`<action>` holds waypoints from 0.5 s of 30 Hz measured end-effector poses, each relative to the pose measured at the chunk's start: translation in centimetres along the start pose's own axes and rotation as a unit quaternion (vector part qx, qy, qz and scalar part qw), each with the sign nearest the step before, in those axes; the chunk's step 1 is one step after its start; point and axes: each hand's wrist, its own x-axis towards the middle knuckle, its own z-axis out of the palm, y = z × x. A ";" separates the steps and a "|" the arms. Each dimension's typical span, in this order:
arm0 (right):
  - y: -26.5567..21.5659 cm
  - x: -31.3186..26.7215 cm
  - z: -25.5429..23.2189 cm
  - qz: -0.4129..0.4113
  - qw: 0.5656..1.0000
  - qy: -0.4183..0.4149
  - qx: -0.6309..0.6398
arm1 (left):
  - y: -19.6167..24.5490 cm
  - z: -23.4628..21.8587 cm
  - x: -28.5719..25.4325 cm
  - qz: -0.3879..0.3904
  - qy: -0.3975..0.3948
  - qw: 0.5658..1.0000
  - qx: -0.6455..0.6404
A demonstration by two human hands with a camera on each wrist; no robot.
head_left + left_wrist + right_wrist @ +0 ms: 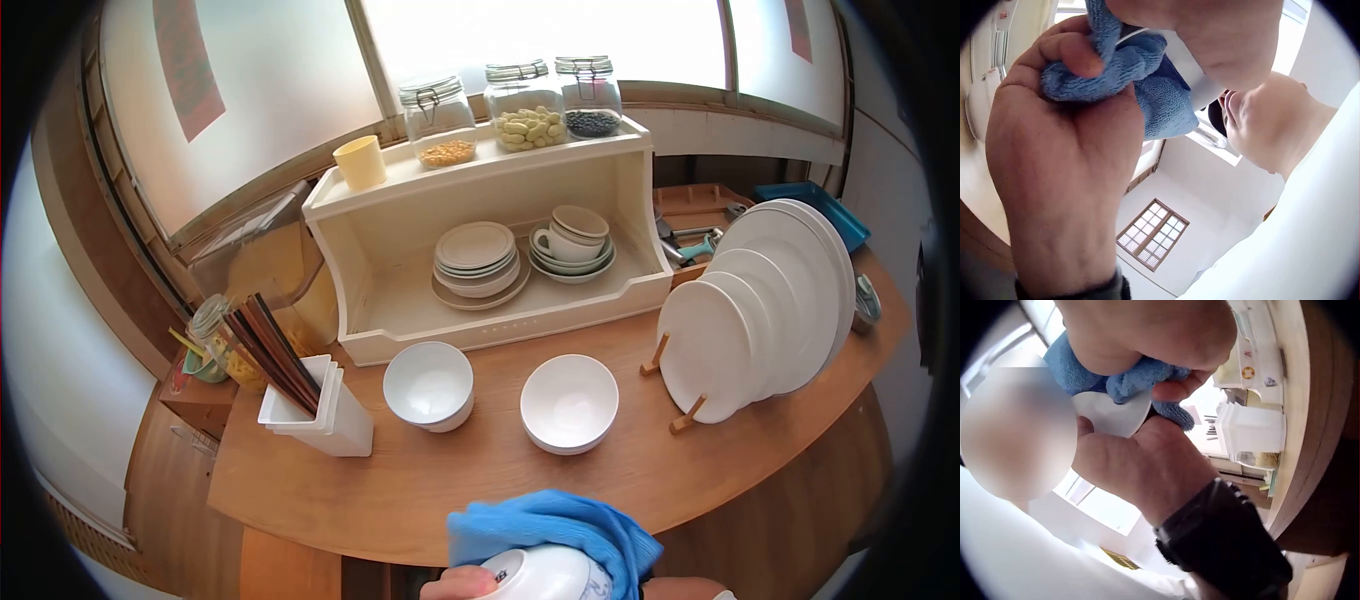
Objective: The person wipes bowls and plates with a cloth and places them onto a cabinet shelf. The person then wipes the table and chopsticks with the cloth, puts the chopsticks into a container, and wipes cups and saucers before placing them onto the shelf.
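A white bowl (550, 575) with blue marks on its side is tipped over at the bottom of the head view, its foot ring uppermost. My left hand (1066, 144) has its fingertips by the foot ring, while its thumb bends over a blue cloth (1100, 78) bunched at the bowl's rim. The rest of the cloth spreads over the far side of the bowl. My right hand (1154, 462) grips the bowl across from the left one, thumb at the edge. Cloth hides its fingers in the head view.
Two white bowls, one left (428, 385) and one right (570, 400), stand on the wooden table (480, 490). Chopsticks rise from a white holder (345, 410). Plates (705, 350) lean in a rack at right. Behind, a cream shelf (385, 250) bears dishes and glass jars.
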 end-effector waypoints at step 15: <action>-3.9 -4.9 2.5 -0.165 0.523 0.279 -0.789 | -1.0 1.9 0.3 -0.003 0.058 0.998 0.008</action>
